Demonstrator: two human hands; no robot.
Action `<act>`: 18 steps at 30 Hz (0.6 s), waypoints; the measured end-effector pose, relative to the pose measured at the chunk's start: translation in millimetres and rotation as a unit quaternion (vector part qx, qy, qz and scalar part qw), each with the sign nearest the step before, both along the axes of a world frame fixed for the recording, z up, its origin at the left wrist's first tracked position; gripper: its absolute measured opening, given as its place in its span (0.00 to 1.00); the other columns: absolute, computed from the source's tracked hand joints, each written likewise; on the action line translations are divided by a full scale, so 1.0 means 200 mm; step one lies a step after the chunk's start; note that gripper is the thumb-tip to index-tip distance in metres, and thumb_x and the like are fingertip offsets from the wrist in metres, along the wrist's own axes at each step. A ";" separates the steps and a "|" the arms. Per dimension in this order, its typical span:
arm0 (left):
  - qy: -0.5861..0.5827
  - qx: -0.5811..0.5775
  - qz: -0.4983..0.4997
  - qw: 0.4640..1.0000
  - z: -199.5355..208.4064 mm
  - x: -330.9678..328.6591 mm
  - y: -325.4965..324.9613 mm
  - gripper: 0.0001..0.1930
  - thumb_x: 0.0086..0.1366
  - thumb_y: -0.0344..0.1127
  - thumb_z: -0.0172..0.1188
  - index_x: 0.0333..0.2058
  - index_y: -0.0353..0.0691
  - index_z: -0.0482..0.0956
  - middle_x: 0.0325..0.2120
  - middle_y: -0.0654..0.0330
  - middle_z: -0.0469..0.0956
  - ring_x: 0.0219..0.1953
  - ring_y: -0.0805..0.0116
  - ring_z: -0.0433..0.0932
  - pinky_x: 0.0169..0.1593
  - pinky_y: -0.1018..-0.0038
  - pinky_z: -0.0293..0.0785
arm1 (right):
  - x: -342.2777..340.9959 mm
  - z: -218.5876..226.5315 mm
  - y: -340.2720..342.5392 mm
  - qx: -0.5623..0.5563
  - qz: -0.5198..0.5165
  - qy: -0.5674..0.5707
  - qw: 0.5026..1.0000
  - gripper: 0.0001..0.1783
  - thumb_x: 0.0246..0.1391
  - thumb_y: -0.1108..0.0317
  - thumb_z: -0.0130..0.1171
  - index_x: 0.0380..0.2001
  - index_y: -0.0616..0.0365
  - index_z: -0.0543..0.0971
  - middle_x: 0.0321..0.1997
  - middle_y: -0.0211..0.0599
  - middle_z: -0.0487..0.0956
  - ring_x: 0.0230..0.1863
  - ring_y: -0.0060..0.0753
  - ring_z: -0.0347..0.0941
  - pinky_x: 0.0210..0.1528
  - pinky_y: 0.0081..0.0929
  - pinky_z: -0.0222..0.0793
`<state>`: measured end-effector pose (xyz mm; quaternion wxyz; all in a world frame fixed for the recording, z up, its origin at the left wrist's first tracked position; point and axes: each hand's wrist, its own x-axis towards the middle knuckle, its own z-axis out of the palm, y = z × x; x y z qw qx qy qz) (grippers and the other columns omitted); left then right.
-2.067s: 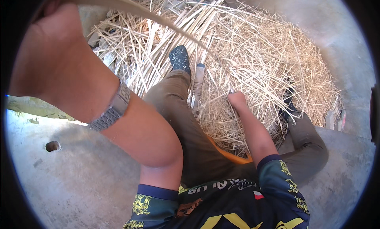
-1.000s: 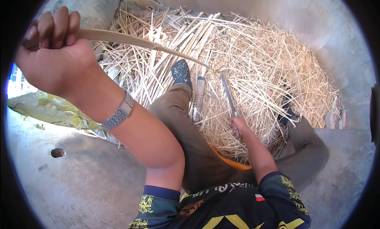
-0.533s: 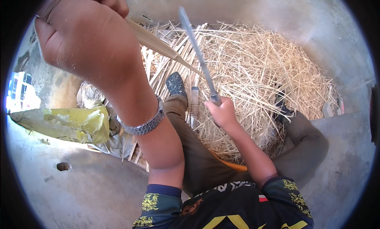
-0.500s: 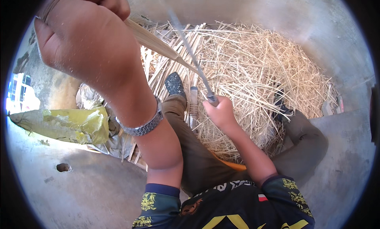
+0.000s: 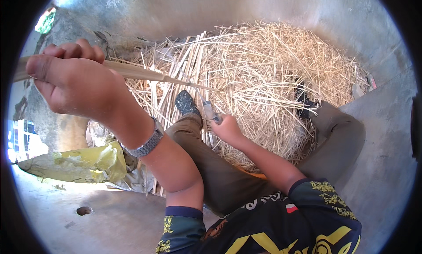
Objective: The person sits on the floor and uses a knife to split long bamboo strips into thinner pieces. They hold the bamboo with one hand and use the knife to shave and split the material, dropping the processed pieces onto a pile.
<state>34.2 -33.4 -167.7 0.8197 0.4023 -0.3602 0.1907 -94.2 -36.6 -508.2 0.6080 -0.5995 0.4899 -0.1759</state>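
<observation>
My left hand [image 5: 81,85], with a metal watch on its wrist, is raised at the upper left. Its fingers are wrapped round a long pale bamboo strip [image 5: 143,73], which tapers to a thin end above the straw-like shavings. Lower down, near my left foot, my right hand [image 5: 227,128] is closed on the grey handle of a knife [image 5: 217,118]. The thin blade is hard to make out; it seems to point up and left, close to the strip's thin end. I cannot tell whether blade and strip touch.
A large heap of pale shavings [image 5: 272,74] lies between my legs and beyond. Split strips [image 5: 184,63] lie by my left shoe [image 5: 187,103]. At left is a yellow sack [image 5: 83,164]; a small hole [image 5: 84,210] is in the concrete floor. A concrete wall [image 5: 285,5] rises behind.
My left hand has come down from the top edge, and the strip now lies nearer level. My right hand with the knife has moved slightly left and down. The view has shifted a little.
</observation>
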 end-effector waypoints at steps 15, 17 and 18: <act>0.022 0.015 0.131 0.991 -0.02 0.14 0.04 0.21 0.80 0.49 0.37 0.31 0.41 0.64 0.18 0.65 0.63 0.16 0.77 0.60 0.19 0.78 0.53 | -0.02 -0.10 -0.02 -0.003 0.040 0.110 0.993 0.15 0.52 0.59 0.61 0.34 0.61 0.83 0.22 0.42 0.81 0.27 0.43 0.80 0.35 0.42 0.76; 0.019 0.011 0.132 0.991 -0.03 0.12 0.02 0.21 0.80 0.48 0.37 0.31 0.40 0.63 0.18 0.64 0.64 0.16 0.76 0.61 0.19 0.78 0.55 | -0.05 -0.17 -0.06 -0.042 0.045 0.181 0.982 0.16 0.51 0.60 0.62 0.35 0.63 0.83 0.24 0.44 0.82 0.29 0.43 0.81 0.36 0.42 0.76; 0.017 -0.002 0.114 0.993 -0.02 0.11 0.00 0.20 0.80 0.47 0.37 0.30 0.40 0.63 0.19 0.63 0.64 0.16 0.75 0.61 0.20 0.77 0.57 | -0.05 -0.20 -0.06 -0.031 0.008 0.139 0.990 0.17 0.49 0.60 0.62 0.35 0.64 0.83 0.28 0.49 0.83 0.33 0.46 0.82 0.39 0.42 0.76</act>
